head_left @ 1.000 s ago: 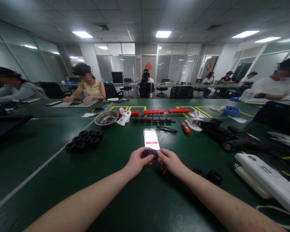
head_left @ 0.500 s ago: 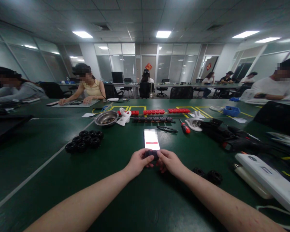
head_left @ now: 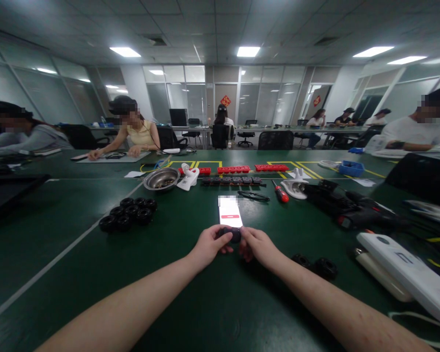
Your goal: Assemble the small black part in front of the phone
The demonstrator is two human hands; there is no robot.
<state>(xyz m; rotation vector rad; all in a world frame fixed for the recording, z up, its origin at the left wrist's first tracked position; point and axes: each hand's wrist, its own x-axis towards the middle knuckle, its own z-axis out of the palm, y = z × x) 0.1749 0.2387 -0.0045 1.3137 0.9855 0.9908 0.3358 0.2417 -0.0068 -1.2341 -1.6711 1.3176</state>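
Close to the middle of the table, my left hand (head_left: 209,245) is closed around a small black rounded part (head_left: 235,235), its thumb lying on top. My right hand (head_left: 258,244) pinches the same part from the other side; some of its fingers are curled underneath. Much of the part is covered by fingers, so its exact kind cannot be made out. Just beyond it lies a phone (head_left: 230,214) with a lit white screen and a red bar. Several black ring-shaped wheels (head_left: 131,211) stand grouped to the left, and two black wheels (head_left: 326,268) lie beside my right forearm.
Farther back are a metal bowl (head_left: 148,182) of small parts, red trays (head_left: 233,169), a black strip (head_left: 231,181), glasses (head_left: 253,196) and a red screwdriver (head_left: 281,194). A white device (head_left: 403,269) and black equipment (head_left: 352,205) occupy the right side. Other people sit at surrounding tables.
The black part has turned slightly between my hands. My right fingers have shifted a little to the right along it; everything else on the table looks the same.
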